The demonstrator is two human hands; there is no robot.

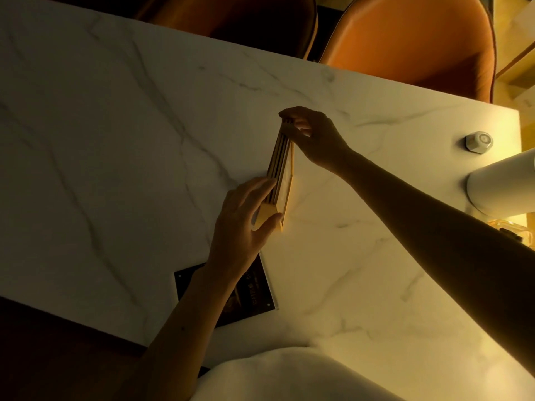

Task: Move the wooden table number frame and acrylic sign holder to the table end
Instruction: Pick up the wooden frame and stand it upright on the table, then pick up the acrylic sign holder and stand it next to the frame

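The wooden table number frame (280,166) stands on edge in the middle of the white marble table (115,140), seen from above as a long ribbed strip. My right hand (314,137) pinches its far end. My left hand (246,218) grips its near end, thumb on one side and fingers on the other. The acrylic sign holder (254,287), a dark card in a clear plate, lies flat near the table's front edge, partly hidden under my left forearm.
Two orange chairs (411,44) stand along the far side. At the right end are a small faceted knob-like object (478,141), a white lamp base (500,183) and a glass dish (515,233). The table's right edge (519,125) is close by.
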